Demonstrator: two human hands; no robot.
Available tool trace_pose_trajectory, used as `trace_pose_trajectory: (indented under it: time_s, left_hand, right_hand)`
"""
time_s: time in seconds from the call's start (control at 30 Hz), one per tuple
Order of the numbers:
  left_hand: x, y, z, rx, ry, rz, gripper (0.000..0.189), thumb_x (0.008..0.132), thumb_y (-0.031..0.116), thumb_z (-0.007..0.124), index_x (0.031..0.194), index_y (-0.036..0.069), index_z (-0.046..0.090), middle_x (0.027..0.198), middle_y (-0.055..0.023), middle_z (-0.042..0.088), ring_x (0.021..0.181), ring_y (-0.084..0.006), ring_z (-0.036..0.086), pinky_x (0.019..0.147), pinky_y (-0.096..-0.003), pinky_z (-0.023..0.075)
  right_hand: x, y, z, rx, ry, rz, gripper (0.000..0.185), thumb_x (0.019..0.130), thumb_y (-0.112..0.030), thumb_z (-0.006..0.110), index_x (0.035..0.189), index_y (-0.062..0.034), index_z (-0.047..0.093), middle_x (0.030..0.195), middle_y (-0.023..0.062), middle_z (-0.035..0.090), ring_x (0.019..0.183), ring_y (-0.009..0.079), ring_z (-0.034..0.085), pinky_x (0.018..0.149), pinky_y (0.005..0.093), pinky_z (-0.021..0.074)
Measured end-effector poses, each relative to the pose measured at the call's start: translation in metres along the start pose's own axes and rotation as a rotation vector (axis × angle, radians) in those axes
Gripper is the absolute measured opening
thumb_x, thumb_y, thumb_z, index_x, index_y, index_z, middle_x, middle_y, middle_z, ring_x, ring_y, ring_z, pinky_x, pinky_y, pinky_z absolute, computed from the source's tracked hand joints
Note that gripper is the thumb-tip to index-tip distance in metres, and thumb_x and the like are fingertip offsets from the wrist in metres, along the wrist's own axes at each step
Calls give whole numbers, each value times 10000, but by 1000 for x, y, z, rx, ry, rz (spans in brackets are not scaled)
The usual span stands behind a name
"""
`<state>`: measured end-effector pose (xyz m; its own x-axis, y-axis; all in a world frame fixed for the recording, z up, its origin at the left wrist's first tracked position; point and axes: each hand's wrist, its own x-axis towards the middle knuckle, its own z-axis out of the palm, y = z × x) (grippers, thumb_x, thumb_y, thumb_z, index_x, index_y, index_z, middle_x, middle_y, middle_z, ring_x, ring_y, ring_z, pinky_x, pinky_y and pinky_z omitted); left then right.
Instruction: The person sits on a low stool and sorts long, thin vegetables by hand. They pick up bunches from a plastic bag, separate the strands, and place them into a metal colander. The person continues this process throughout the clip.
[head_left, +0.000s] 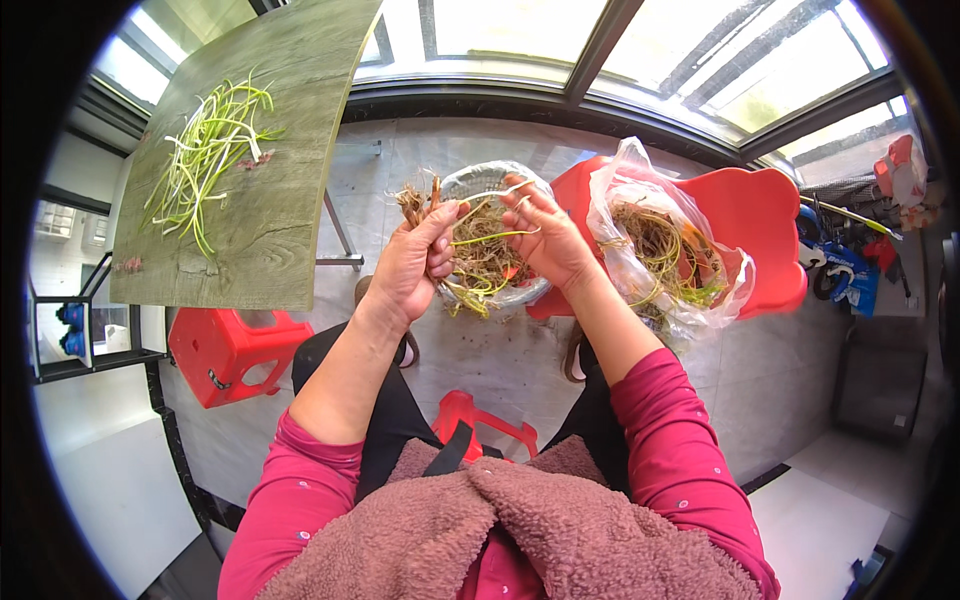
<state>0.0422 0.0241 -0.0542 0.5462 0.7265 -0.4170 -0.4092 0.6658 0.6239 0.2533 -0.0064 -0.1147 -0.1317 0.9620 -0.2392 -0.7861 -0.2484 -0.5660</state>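
My left hand (412, 259) is closed round a bundle of brown-rooted plant stalks (411, 204), its root end up and greenish stems hanging out below the fist. My right hand (551, 236) is just to the right, fingers curled, with a thin pale stem (489, 195) running between it and the left hand. Another green stem (491, 238) reaches the right palm. Beneath both hands stands a bin lined with clear plastic (489, 171), holding dry roots and trimmings (487, 259). On the grey wood-look table (292, 187) lies a loose pile of green-and-white shoots (214, 154).
At the right, a red plastic chair (750, 225) carries an open plastic bag (679, 196) of tangled rooted plants (660, 247). A red stool (225, 352) is partly under the table. Another red plastic seat (459, 412) shows between my legs. Windows (510, 37) line the far side.
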Motion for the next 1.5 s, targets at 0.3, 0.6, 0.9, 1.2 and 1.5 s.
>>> trace_pose_trajectory:
  time_s: [0.3, 0.6, 0.9, 1.2, 1.5]
  left_hand:
    - [13, -13, -15, 158, 104, -28, 238, 895, 259, 651, 1024, 59, 643, 625, 83, 430, 485, -12, 307, 429, -180, 241]
    - [28, -20, -21, 977, 468, 234, 284, 874, 319, 672, 959, 50, 703, 853, -19, 669, 809, -91, 570, 781, -259, 442]
    - [22, -25, 11, 236, 100, 20, 198, 870, 159, 678, 1020, 29, 671, 948, -38, 682, 857, -109, 625, 763, -255, 501]
    - [28, -31, 6, 173, 98, -7, 144, 879, 202, 663, 988, 109, 643, 775, 52, 623, 465, 16, 350, 407, -168, 234]
    - [28, -32, 2, 179, 124, 7, 157, 883, 199, 649, 995, 92, 623, 828, 3, 645, 462, 10, 351, 406, -172, 246]
  right_hand:
    - [0, -36, -10, -94, 147, -169, 281, 950, -115, 522, 1196, 19, 534, 1038, 106, 643, 894, 173, 640, 788, 303, 543]
    - [-6, -36, -5, -538, 219, -239, 254, 970, -230, 531, 1097, -32, 627, 995, 39, 660, 848, 92, 620, 745, 238, 512]
    - [-12, -19, 21, -447, 119, -62, 262, 963, -210, 520, 1098, -35, 661, 1065, 32, 653, 963, 120, 574, 866, 273, 433]
    - [-3, -7, 7, -701, 236, -152, 204, 833, 14, 429, 888, -15, 623, 836, 43, 625, 755, 120, 566, 713, 266, 460]
    - [3, 7, 1, -932, 269, -250, 131, 886, -152, 578, 809, -49, 602, 811, -4, 616, 732, 72, 527, 656, 243, 423]
